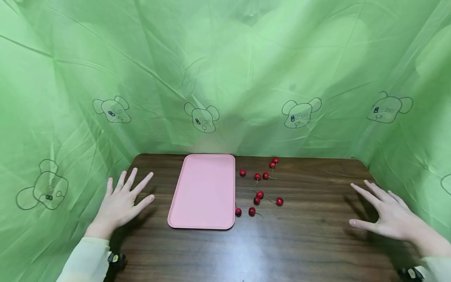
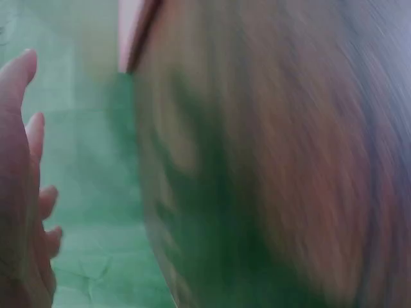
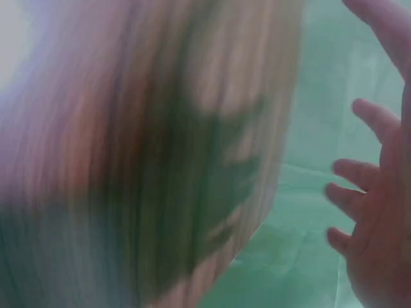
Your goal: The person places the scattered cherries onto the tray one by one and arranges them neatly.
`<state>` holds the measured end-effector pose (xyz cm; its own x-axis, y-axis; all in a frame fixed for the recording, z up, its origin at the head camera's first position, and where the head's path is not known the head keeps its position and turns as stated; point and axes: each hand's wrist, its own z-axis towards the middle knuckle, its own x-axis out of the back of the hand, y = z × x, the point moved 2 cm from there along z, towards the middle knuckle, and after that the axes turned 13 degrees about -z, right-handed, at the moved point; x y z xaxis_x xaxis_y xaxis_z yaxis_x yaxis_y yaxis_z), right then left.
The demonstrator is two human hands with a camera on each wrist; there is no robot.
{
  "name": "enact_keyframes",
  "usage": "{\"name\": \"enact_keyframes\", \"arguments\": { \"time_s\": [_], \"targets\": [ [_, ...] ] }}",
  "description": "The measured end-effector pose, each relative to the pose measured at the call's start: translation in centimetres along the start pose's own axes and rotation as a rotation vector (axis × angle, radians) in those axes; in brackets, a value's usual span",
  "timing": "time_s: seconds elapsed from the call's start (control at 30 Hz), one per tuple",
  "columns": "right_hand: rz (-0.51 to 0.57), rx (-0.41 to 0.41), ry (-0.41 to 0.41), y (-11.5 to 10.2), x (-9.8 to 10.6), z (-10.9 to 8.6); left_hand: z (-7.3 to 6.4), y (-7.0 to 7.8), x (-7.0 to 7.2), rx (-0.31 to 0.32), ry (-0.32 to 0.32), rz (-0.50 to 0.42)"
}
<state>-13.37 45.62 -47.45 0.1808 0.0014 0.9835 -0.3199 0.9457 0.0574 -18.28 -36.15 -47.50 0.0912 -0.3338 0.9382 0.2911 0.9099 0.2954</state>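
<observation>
My left hand (image 1: 119, 203) hovers over the table's left side with its fingers spread, holding nothing. Beside it, to the right, lies a pink rectangular tray (image 1: 204, 192) with nothing on it. Several red cherries (image 1: 259, 194) with stems are scattered on the wood just right of the tray. One cherry (image 1: 238, 212) sits right at the tray's right edge. Over at the table's right side, my right hand (image 1: 391, 215) is raised with fingers spread, far from the cherries. In the wrist views, the left hand (image 2: 22, 192) and right hand (image 3: 379, 179) both show bare, separated fingers.
The dark wooden table (image 1: 310, 243) has rounded back corners. Green cloth (image 1: 246, 78) with printed bear heads hangs behind it and along both sides. Two cherries (image 1: 275, 161) lie near the back edge. Both wrists carry dark bands (image 1: 116, 259).
</observation>
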Motion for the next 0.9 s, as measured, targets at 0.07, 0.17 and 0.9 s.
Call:
{"name": "enact_keyframes", "arguments": {
  "time_s": [0.07,0.17,0.9],
  "targets": [
    [0.059,-0.044,-0.008,-0.2,0.0,0.1,0.0,0.5,0.0,0.033,-0.002,-0.045],
    [0.156,-0.096,-0.017,-0.7,-0.2,0.6,0.2,1.2,0.0,0.064,0.004,-0.111],
    [0.52,-0.17,0.0,-11.1,-3.3,7.5,3.7,4.1,-5.8,0.172,0.11,-0.777]
  ]
}}
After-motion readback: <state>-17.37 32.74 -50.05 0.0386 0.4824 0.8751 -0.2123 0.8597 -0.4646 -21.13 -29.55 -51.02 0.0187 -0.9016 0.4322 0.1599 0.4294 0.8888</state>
